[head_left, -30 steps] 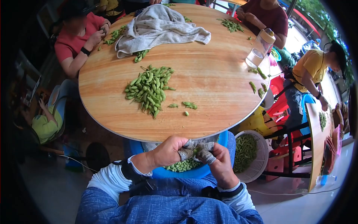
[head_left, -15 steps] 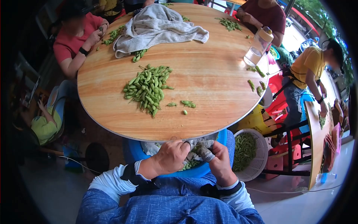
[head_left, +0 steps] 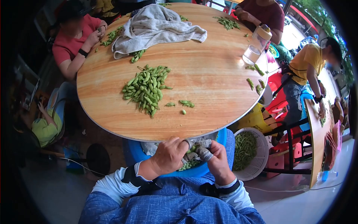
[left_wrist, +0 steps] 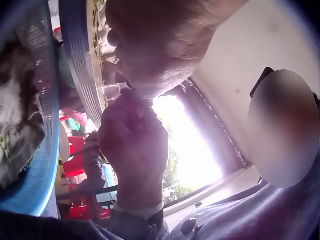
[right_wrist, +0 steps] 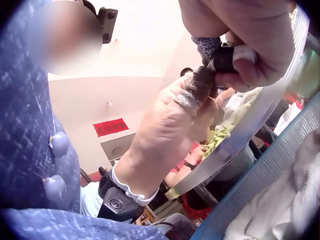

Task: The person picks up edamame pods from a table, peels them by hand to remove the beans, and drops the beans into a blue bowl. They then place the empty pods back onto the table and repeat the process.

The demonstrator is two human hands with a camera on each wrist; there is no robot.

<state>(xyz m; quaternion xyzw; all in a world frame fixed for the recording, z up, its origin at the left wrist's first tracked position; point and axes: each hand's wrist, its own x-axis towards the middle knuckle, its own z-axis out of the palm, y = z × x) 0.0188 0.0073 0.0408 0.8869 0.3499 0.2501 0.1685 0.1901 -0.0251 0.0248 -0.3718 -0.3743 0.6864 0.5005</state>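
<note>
Left hand (head_left: pixel 167 155) has rolled knuckles-up since a second ago; it and the right hand (head_left: pixel 220 164) pinch a green pod (head_left: pixel 192 148). Characters on a red sign (right_wrist: pixel 111 127) are illegible.

Under our grip we have a tub (head_left: pixel 203 171); ahead, a table (head_left: pixel 209 78) bearing a pod heap (head_left: pixel 148 89) leftward, a towel (head_left: pixel 156 30) beyond that, a bottle (head_left: pixel 256 46) rightward; to the right, a basket (head_left: pixel 262 153).
</note>
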